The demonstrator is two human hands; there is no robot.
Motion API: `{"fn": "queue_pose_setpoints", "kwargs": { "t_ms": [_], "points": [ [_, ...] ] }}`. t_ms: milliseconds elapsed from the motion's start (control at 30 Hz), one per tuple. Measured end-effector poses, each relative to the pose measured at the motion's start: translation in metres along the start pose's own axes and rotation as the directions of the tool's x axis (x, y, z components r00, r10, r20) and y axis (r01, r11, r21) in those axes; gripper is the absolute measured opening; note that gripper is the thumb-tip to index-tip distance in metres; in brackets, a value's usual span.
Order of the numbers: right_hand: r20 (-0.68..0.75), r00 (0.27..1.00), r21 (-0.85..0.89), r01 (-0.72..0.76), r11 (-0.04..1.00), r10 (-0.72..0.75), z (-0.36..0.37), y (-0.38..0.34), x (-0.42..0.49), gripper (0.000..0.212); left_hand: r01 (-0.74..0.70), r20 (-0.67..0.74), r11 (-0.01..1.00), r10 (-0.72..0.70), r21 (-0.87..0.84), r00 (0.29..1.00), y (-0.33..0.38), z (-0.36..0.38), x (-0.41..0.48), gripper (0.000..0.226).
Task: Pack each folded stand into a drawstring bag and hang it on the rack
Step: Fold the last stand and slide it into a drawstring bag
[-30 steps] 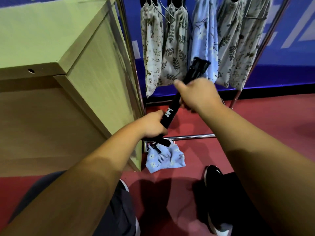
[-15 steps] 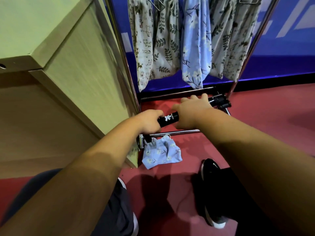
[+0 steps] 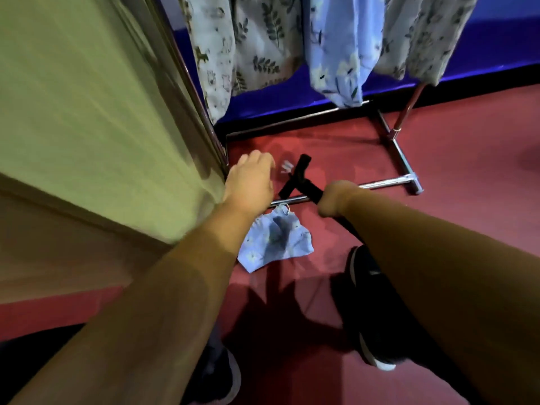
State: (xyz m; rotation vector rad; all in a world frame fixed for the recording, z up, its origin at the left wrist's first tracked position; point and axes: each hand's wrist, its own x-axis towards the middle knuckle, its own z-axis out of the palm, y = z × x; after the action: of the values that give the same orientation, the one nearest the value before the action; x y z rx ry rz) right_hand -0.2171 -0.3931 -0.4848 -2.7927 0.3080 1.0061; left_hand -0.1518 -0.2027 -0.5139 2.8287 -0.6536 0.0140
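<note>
- filled bags already hang on the rack.
- right grip clamps the folded stand; left grip: i cannot tell.
- blue drawstring bag lies on the floor, unpacked.

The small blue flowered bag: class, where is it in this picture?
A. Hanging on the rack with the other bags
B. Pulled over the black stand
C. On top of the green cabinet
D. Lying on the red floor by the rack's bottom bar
D: the bag lies crumpled on the red floor, just on the near side of the rack's chrome bottom bar.
</note>
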Motion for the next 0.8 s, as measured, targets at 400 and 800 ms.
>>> {"fn": "queue_pose_setpoints", "kwargs": {
  "t_ms": [400,800],
  "points": [
    [0.118,0.983,0.429,-0.176,0.886,0.139,0.077,-0.003,0.118,0.008,0.498,0.565,0.864,-0.376,-0.072,0.735,-0.081,0.172,0.007,0.04],
    [0.201,0.966,0.617,-0.253,0.745,0.161,0.103,-0.007,0.126,0.023,0.491,0.614,0.869,-0.417,0.055,0.67,-0.084,0.206,-0.014,0.033]
  ]
}}
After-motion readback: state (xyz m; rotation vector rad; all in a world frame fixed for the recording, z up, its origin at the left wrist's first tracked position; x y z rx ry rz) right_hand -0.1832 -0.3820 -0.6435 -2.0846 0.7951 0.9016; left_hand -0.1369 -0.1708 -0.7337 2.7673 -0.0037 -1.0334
